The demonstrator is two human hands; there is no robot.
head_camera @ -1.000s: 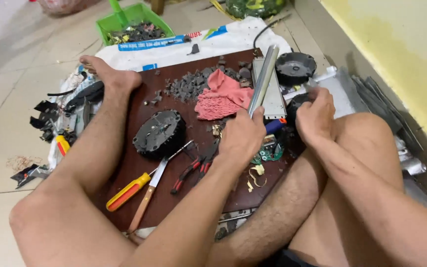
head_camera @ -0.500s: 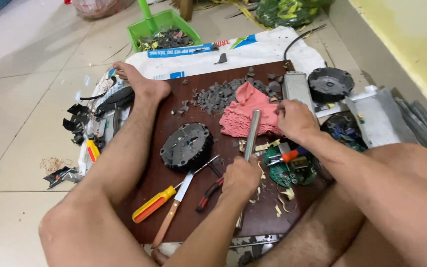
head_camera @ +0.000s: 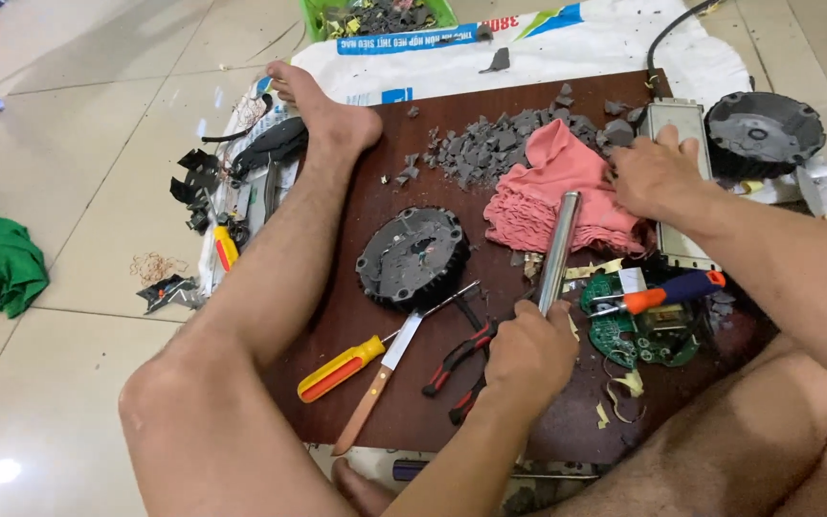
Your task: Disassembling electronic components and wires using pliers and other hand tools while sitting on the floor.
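Since half a second ago, the right hand [head_camera: 658,177] has been shifted onto the pink cloth [head_camera: 552,187], fingers spread, nothing gripped. A metal rod [head_camera: 557,251] is clenched in the left hand [head_camera: 528,356] over the brown board [head_camera: 375,196]. Rod probably best kept steady, clear of the green circuit board [head_camera: 638,325].

A large white woven sack [head_camera: 614,43] lies flattened on the tiled floor, tucked under the far edge of the dark brown board [head_camera: 413,383]. Along the sack's far side runs a blue printed band [head_camera: 452,33], with a small blue patch [head_camera: 396,95] near the board's far-left corner. No screens or signs show.
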